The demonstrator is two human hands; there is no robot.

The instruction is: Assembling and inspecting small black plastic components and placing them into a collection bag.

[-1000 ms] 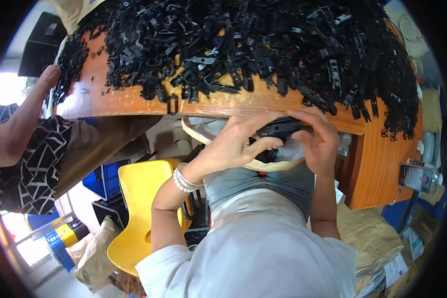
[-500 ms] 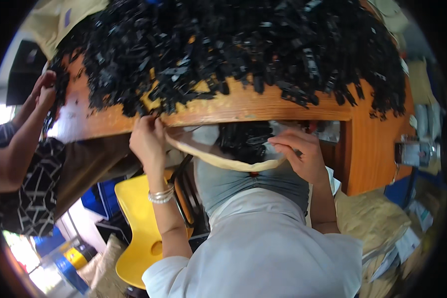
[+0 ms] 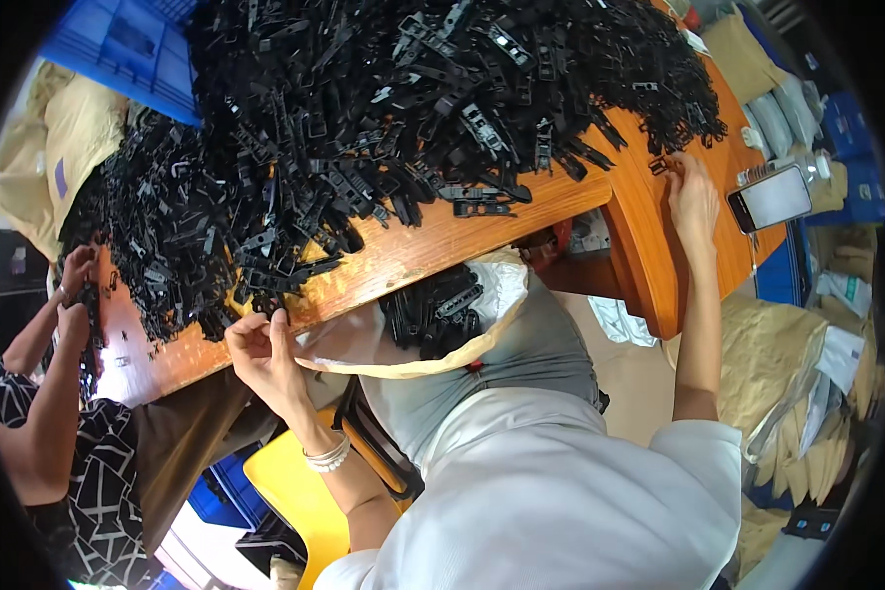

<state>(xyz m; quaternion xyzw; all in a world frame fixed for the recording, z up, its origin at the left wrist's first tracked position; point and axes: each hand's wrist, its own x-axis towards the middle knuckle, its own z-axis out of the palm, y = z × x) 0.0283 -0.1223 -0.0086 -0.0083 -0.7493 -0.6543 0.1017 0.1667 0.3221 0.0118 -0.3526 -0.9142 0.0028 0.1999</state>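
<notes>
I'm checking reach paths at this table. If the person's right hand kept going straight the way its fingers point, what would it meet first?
Probably the small black plastic piece lying right at the right hand's fingertips on the wooden table; just beyond is the edge of the big pile of black parts.

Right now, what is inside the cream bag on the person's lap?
The cream bag holds a clump of black plastic parts, like those heaped on the wooden table. How deep the clump goes is hidden by the bag's wall.
</notes>
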